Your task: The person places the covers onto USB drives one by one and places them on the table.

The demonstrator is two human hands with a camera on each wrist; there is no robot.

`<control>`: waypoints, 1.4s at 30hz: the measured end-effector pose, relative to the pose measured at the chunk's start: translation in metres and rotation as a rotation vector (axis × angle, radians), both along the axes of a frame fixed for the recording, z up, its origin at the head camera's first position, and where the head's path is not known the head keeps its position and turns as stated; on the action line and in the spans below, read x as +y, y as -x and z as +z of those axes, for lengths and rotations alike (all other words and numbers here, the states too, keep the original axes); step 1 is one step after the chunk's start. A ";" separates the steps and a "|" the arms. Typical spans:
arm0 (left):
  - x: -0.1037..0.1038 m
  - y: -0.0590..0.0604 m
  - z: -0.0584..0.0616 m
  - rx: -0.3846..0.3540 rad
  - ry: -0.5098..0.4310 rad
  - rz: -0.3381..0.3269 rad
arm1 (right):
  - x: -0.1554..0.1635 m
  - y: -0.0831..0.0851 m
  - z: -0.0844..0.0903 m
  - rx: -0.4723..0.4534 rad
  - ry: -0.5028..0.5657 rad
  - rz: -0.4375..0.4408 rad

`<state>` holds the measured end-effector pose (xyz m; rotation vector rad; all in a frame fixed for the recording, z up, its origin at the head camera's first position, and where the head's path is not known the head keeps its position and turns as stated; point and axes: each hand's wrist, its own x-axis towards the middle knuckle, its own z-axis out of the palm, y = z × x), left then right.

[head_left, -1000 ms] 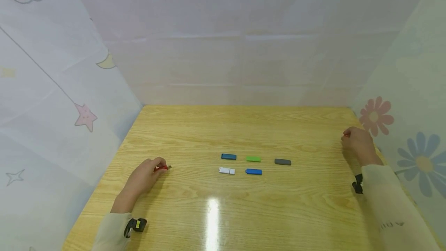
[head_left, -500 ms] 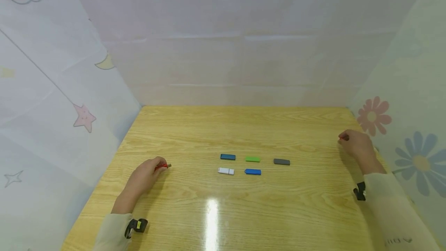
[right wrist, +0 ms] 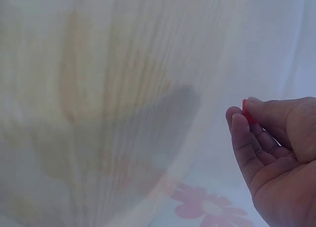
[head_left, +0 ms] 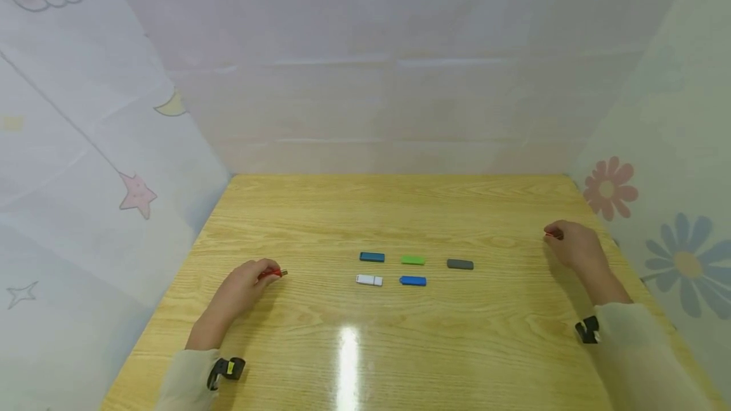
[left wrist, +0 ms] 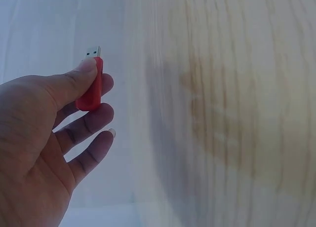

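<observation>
My left hand (head_left: pixel 242 287) pinches a red USB stick (head_left: pixel 273 273) with its metal plug bared, low over the wooden table (head_left: pixel 365 341) at the left. In the left wrist view the red USB stick (left wrist: pixel 92 85) sits between thumb and forefinger of the left hand (left wrist: pixel 54 133). My right hand (head_left: pixel 573 247), at the right side of the table, pinches a small red cap (head_left: pixel 551 234). The right wrist view shows only a sliver of the red cap (right wrist: pixel 247 111) in the right hand (right wrist: pixel 274 153). Both hands are far apart.
In the table's middle lie several capped USB sticks: teal (head_left: pixel 372 257), green (head_left: pixel 412 260), grey (head_left: pixel 459 264), white (head_left: pixel 369 280) and blue (head_left: pixel 414 281). Sheet walls with stars and flowers close in the left, back and right sides.
My right hand has drifted left and nearer with the red cap. My left hand has shifted slightly right with the red stick.
</observation>
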<state>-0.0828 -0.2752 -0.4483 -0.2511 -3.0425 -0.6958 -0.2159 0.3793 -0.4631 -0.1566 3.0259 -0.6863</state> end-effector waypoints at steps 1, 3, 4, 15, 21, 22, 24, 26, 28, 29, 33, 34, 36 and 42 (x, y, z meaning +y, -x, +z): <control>0.001 0.000 0.000 0.001 -0.004 -0.001 | -0.003 -0.002 0.001 -0.006 0.005 0.006; 0.003 0.001 -0.002 0.005 -0.009 -0.010 | -0.009 -0.006 0.002 -0.009 0.013 0.018; 0.004 0.002 -0.003 0.005 -0.011 -0.014 | -0.012 -0.008 0.002 -0.004 0.015 0.026; 0.013 0.008 -0.006 -0.015 -0.009 -0.048 | -0.033 -0.026 0.011 0.048 0.051 0.038; 0.020 0.011 -0.004 -0.039 -0.036 -0.056 | -0.049 -0.036 0.011 0.058 0.069 0.052; 0.021 0.012 -0.004 -0.042 -0.041 -0.059 | -0.052 -0.038 0.011 0.058 0.071 0.056; 0.024 0.013 -0.003 -0.048 -0.053 -0.064 | -0.057 -0.041 0.010 0.057 0.081 0.060; 0.026 0.014 -0.004 -0.051 -0.054 -0.070 | -0.060 -0.044 0.009 0.066 0.087 0.067; 0.028 0.015 -0.005 -0.053 -0.051 -0.071 | -0.063 -0.047 0.008 0.076 0.094 0.069; 0.029 0.016 -0.006 -0.051 -0.046 -0.072 | -0.065 -0.048 0.008 0.082 0.099 0.071; 0.034 0.019 -0.009 -0.039 -0.030 -0.077 | -0.073 -0.054 0.008 0.106 0.112 0.075; 0.036 0.021 -0.009 -0.036 -0.032 -0.080 | -0.075 -0.054 0.008 0.111 0.114 0.078; 0.039 0.023 -0.009 -0.037 -0.034 -0.090 | -0.080 -0.056 0.009 0.114 0.115 0.085; 0.050 0.027 -0.010 -0.050 -0.050 -0.109 | -0.092 -0.063 0.012 0.120 0.133 0.103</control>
